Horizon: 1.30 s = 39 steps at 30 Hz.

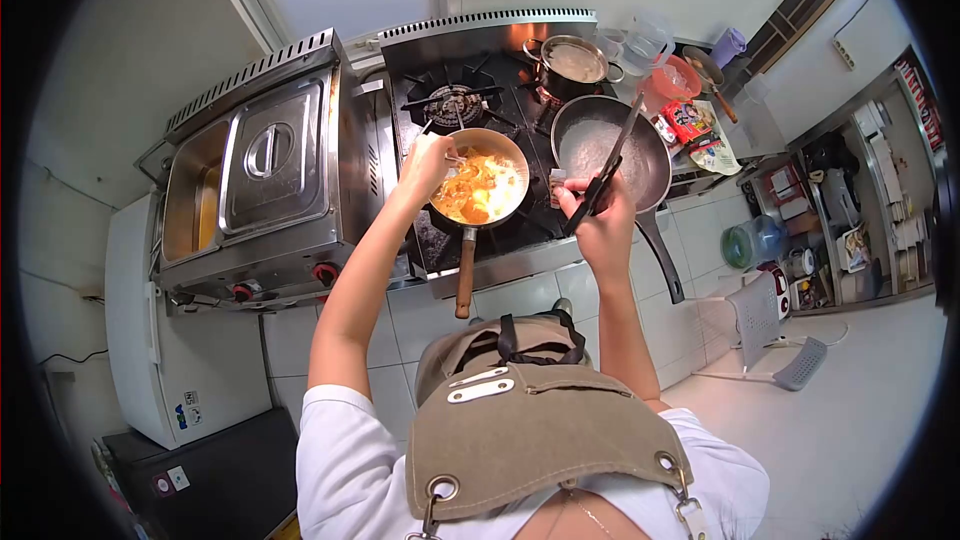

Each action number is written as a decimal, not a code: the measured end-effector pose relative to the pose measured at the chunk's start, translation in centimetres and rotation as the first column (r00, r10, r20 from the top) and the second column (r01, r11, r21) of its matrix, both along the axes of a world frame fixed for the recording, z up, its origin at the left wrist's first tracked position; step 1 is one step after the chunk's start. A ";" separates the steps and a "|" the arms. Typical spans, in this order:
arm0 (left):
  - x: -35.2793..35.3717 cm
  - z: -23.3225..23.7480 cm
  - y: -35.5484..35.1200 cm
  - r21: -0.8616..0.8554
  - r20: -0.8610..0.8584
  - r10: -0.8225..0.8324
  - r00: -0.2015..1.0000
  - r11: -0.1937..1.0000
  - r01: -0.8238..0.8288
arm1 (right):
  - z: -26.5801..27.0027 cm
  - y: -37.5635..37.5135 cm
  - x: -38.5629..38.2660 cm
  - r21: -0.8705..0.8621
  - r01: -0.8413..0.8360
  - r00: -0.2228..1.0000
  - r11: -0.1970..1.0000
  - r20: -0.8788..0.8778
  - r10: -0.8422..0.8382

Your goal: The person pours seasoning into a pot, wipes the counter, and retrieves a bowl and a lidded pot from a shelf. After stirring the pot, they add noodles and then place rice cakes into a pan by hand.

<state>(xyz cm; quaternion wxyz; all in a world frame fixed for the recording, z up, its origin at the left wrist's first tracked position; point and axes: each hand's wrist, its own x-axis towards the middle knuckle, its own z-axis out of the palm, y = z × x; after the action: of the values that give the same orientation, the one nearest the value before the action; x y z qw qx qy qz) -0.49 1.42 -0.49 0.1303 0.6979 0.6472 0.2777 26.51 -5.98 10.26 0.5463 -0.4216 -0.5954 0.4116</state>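
My left hand (428,168) is closed around a thin utensil whose kind I cannot make out, at the left rim of a small pan (467,223). Orange-yellow food with paler pieces (478,190) fills that pan, and its wooden handle points toward me. Held upright in my right hand (603,225) is a black-handled knife (627,125), its blade pointing away from me. By my right thumb and fingertips is a small silvery piece (557,188), perhaps a packet. Behind this hand sits a dark frying pan (655,165) with cloudy liquid in it.
A lidded pot (575,62) stands on the back right burner; the back left burner (455,105) is bare. Right of the stove are a red packet (686,121), a pink bowl (678,78) and clear containers. On the left is a steel food warmer (270,165).
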 end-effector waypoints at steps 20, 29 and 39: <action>1.0 0.4 -0.6 0.189 -0.057 -0.019 0.998 0.981 0.030 | -0.3 0.0 0.7 0.019 -0.018 0.999 1.000 0.029 0.018; 1.9 1.8 -1.1 0.120 -0.159 0.102 0.982 0.989 -0.083 | 0.5 -0.5 1.2 -0.015 0.005 0.999 1.000 -0.033 -0.006; 2.7 1.2 -1.6 0.110 -0.248 0.025 0.969 0.994 0.003 | 0.0 -0.4 1.2 0.012 -0.010 1.000 1.000 -0.006 0.010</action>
<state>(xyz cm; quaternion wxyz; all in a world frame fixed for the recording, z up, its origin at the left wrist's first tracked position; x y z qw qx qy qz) 2.22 -0.18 0.70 0.0081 0.7296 0.6461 0.2240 27.73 -6.37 10.27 0.5484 -0.4143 -0.5982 0.4120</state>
